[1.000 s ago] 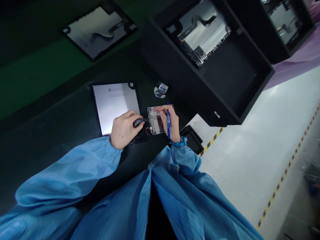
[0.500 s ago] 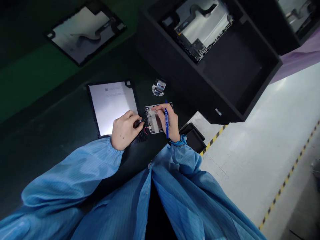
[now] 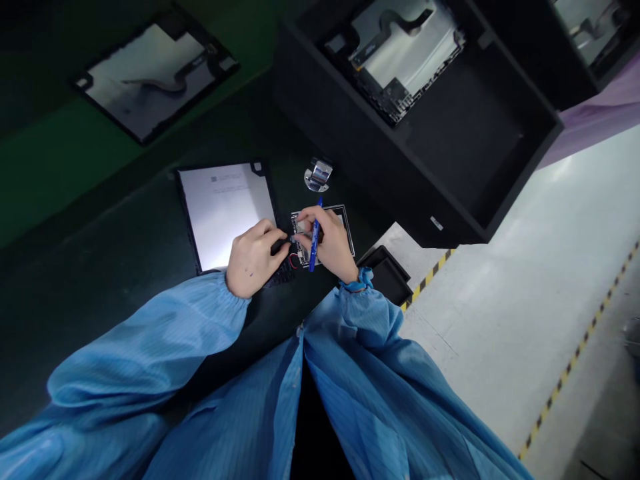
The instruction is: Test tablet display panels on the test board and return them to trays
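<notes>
My right hand (image 3: 336,248) is closed around a blue marker pen (image 3: 315,243), its thumb and forefinger reaching over the left part of a small circuit board (image 3: 349,230). Much of that board is covered by this hand. My left hand (image 3: 253,260) is closed in a pinch at the board's left edge; whatever lies between its fingertips is too small to make out. Under and behind the left hand lies a flat display panel (image 3: 225,207) with a silvery back and black border. A short red wire (image 3: 293,261) curves beside the board, between both hands.
A shiny curved metal piece (image 3: 319,175) stands just beyond the board. A large black box (image 3: 420,193) at the upper right holds another panel (image 3: 415,50). One more panel (image 3: 150,80) lies on the green surface at the far left. A small black tray (image 3: 390,280) sits at the right.
My right hand has moved left with the pen, its fingertips now close to my left hand's. My left hand shifted slightly right. The far panel on the green surface slid left and nearer.
</notes>
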Demonstrator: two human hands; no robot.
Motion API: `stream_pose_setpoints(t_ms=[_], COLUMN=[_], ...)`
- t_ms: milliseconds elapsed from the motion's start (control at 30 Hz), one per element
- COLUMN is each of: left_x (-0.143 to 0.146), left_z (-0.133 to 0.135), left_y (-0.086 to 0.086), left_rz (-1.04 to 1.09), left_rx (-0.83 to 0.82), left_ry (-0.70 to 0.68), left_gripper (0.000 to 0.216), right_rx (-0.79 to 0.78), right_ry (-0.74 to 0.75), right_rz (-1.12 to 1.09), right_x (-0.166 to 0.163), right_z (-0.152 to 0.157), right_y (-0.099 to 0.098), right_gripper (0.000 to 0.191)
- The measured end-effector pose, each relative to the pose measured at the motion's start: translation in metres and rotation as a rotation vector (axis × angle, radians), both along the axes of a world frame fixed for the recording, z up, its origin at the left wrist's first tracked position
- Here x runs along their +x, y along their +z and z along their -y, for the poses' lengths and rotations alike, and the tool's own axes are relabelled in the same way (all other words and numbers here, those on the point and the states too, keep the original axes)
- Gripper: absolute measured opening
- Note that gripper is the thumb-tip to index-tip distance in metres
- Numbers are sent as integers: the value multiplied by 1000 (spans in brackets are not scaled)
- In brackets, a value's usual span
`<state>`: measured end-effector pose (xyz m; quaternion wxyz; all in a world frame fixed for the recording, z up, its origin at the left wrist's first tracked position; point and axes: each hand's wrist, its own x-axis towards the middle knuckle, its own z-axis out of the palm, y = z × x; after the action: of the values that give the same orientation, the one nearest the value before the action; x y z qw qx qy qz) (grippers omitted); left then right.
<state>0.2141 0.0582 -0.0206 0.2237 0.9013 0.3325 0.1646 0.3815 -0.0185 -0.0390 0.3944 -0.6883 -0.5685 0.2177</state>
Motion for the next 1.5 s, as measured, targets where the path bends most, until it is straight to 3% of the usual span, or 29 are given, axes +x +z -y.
stream_pose_setpoints(t_ms=[200,333,433,533,700,800,900,967,1033,1100,1200,1367,1433,1500], left_x=[2,1,1,4,0,-29,-75,-104,-123,-131,-131,-120,-107,-89], left_z=[0,-1,-1,1,-8,-21,-29,-27,-20,-13,-11,-36,-46,-50], left_y=[1,-1,-3,-5,7,30,52,60,63,62,60,58,65,78], left_rz=[-25,-19,-17,-30,-10,161,309,351,398,438,458,439,456,522], left_rx=[19,0,12,22,-53,-246,-584,-753,-888,-1039,-1232,-1377,-1417,-1396], left_ry=[-7,-16,-19,-19,-11,89,265,420,571,670,731,840,785,637], left_gripper=[15,16,17,17,19,45,49,45,40,34,29,34,41,46], right_rx=[-10,25,-3,-21,188,152,17,-55,-117,-151,-166,-144,-134,-115], right_ry=[-43,60,90,38,-239,-228,110,323,424,461,495,485,491,484], right_rz=[26,-123,-41,23,-285,-278,-41,136,252,310,321,269,193,24], right_x=[-5,5,7,1,-7,-3,2,2,-1,-4,-6,-4,0,5], right_z=[-7,-3,-3,-7,-4,6,15,18,18,16,12,10,9,8], right_y=[-1,1,1,-1,0,13,27,31,30,26,19,12,14,22], right_gripper=[17,22,21,19,14,18,23,71,118,135,137,138,135,122])
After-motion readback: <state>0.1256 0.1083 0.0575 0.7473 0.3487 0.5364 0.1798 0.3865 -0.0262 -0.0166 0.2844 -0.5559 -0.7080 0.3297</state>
